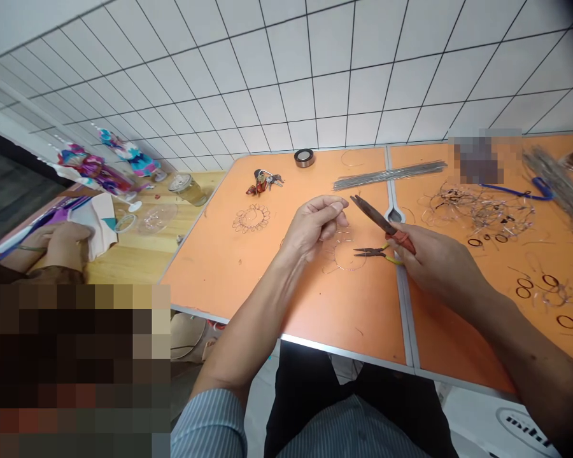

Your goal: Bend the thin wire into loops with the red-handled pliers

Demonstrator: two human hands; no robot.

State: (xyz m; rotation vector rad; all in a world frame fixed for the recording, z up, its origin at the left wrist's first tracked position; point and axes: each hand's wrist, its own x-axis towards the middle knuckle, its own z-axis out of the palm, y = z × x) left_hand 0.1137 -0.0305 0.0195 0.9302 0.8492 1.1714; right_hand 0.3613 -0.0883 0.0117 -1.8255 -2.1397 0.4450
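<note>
Above the orange table, my left hand is closed in a pinch on a thin wire piece that hangs below the fingers. My right hand is wrapped round the red handle of long dark pliers, whose tips point at my left fingertips without clearly touching them. Small pliers with yellow handles lie on the table between the hands, beside the curled wire. A flower-shaped wire ring lies to the left of my left hand.
Behind are a tape roll, keys and straight wires. Tangled wire and dark rings lie at the right. At the left, another person's hands rest near a glass jar on a wooden table.
</note>
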